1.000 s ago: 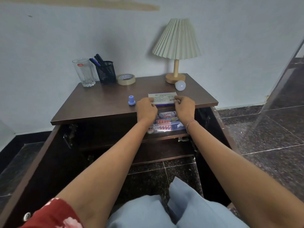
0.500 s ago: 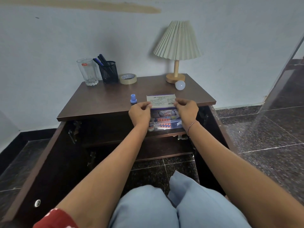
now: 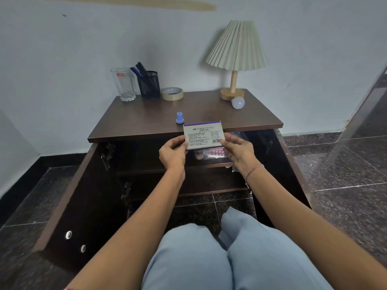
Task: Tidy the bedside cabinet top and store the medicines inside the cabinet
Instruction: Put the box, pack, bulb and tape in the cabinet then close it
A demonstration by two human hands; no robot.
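Head view: a flat box (image 3: 204,136) printed as a stamp pad is held up in front of the open cabinet (image 3: 186,114), at twelve o'clock from the person.
Left hand (image 3: 172,152): closed on the box's left short edge, at nine o'clock of it, thumb on the printed face.
Right hand (image 3: 237,148): closed on the right short edge, at three o'clock, fingers pinched at the lower corner.
Key relation: the box's long axis is run nine to three, printed face tipped toward the camera; the upper shelf (image 3: 178,167) is found straight behind and below it, at six o'clock of the box. Neither hand is set clearly nearer; the box is shared evenly.
Medicines: blister strips (image 3: 216,152) and a small bottle (image 3: 198,153) are seen on that shelf, partly hidden by the box; their number cannot be told.
Next move, judged: the box must be tipped flat and passed under the top's front edge onto the shelf, or set aside on the top.
Count on top: one glass (image 3: 123,83), one mesh pen holder (image 3: 149,84), one tape roll (image 3: 172,93), one lamp (image 3: 235,57), one loose bulb (image 3: 238,102), one small blue cap (image 3: 179,117).
Doors: two, both swung open.
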